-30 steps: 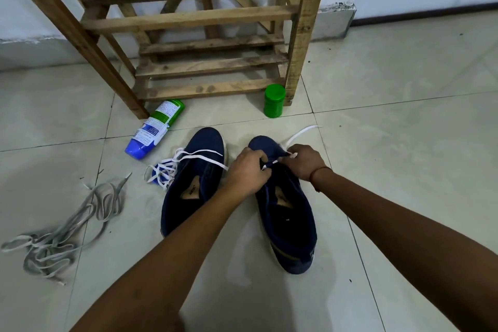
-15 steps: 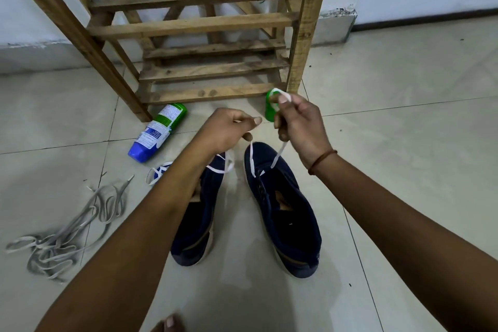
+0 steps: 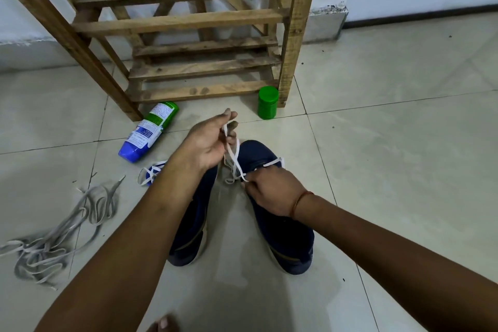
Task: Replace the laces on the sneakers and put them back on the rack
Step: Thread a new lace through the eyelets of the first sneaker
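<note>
Two navy sneakers stand side by side on the tiled floor, toes pointing away from me. The right sneaker has a white lace running through its front eyelets. My left hand is raised above the toes and pinches one end of this lace. Lower down, my right hand pinches the other end at the shoe's eyelets. My left forearm covers much of the left sneaker. A second white lace lies bunched beside that shoe.
The wooden rack stands against the wall just beyond the shoes. A blue and green bottle lies on its side near the rack's left leg. A green jar stands by the right leg. Grey old laces lie heaped at left.
Both hands rose from the shoe, pulling the lace up. My right hand has since dropped back to the eyelets while my left stays raised with its lace end.
</note>
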